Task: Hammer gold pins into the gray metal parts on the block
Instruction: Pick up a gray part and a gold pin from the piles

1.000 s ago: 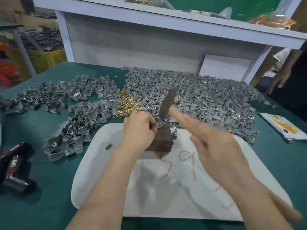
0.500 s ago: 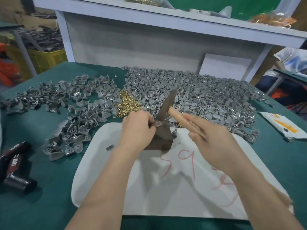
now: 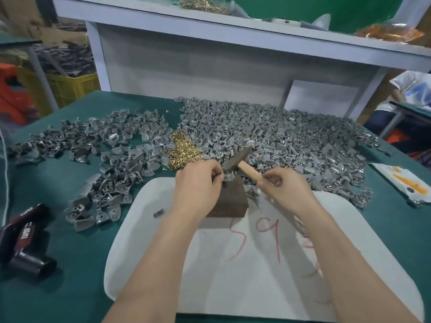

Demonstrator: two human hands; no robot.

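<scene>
A dark brown block [image 3: 233, 199] stands at the far end of a white tray [image 3: 256, 276]. My left hand [image 3: 198, 183] pinches a gray metal part [image 3: 227, 177] on top of the block. My right hand [image 3: 289, 190] grips the wooden handle of a hammer [image 3: 238, 159], whose dark head is down on the part. A heap of gold pins [image 3: 184, 152] lies just behind my left hand. Whether a pin sits in the part is hidden by the hammer head and my fingers.
Gray metal parts cover the green table: a big pile [image 3: 291, 141] behind the tray and a looser spread [image 3: 105, 155] on the left. Black tape rolls [image 3: 25, 241] lie at the left edge. A packet [image 3: 403, 183] lies at right. A white shelf [image 3: 233, 31] rises behind.
My right hand swung the hammer down from a raised position until its head reached the part on the block. My left hand stayed on the part.
</scene>
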